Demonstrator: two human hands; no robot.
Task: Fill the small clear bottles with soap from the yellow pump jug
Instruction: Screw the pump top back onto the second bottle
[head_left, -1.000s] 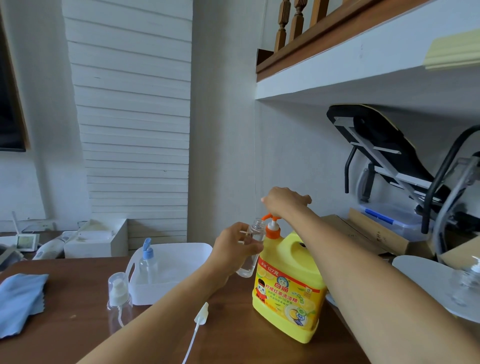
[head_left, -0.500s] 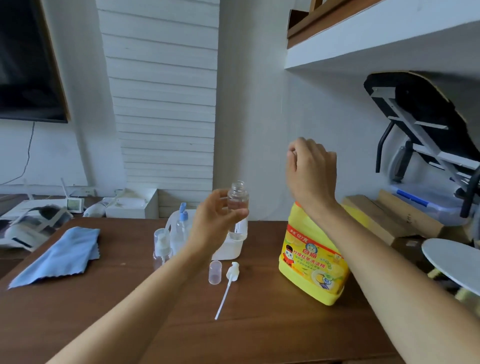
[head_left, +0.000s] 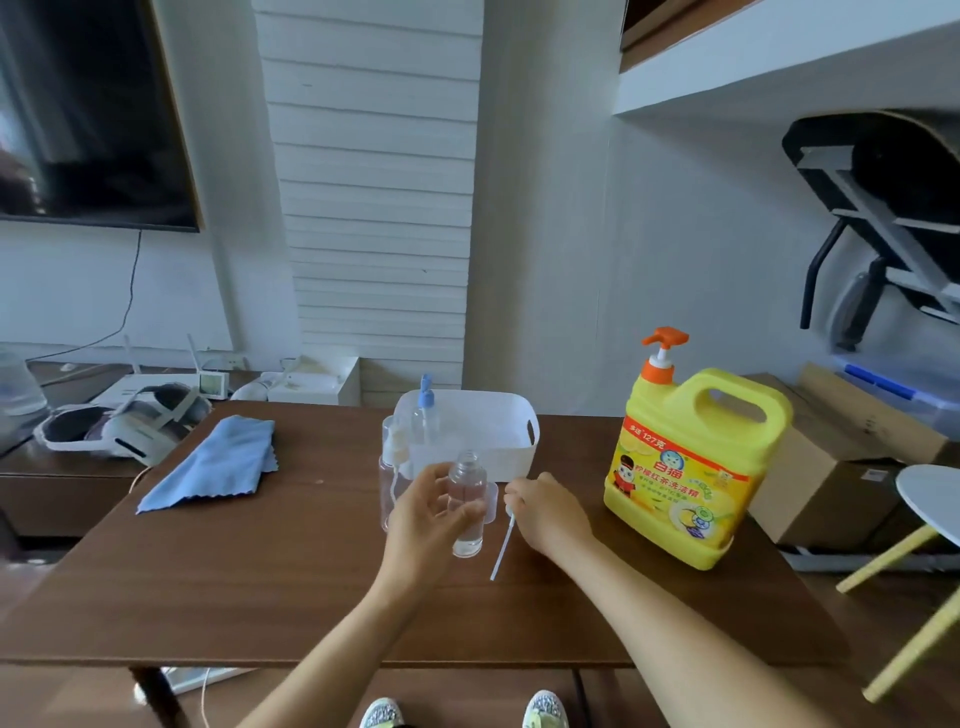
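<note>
i see my left hand (head_left: 431, 514) just below the centre of the frame, over the brown wooden table (head_left: 260, 571). its fingers and thumb are curled round the small clear plastic bottle (head_left: 467, 480) and grip it by the middle. the bottle is upright, its long axis is vertical, and the open threaded neck points up. behind it stands the white plastic basket (head_left: 504, 452). whether the bottle's base touches the table, i cannot tell.

my right hand (head_left: 550, 512) is just to the right of the bottle, palm down, fingers bent. the fingertips pinch the head of the white pump piece with a thin dip tube (head_left: 501, 545). the tube runs from the fingers down and a little to the left in the frame, and its free end points to the near table edge.

the big yellow plastic jug with an orange pump (head_left: 696, 467) stands upright at the right of the frame, well apart from both hands. its nozzle seems to point left.

a clear bottle with a blue pump (head_left: 426, 415) stands at the basket's left corner; inside or in front, i cannot tell. another clear bottle with a white pump (head_left: 392, 457) is just beside it, lower left. a light blue cloth (head_left: 213, 465) lies on the left part of the table.
</note>
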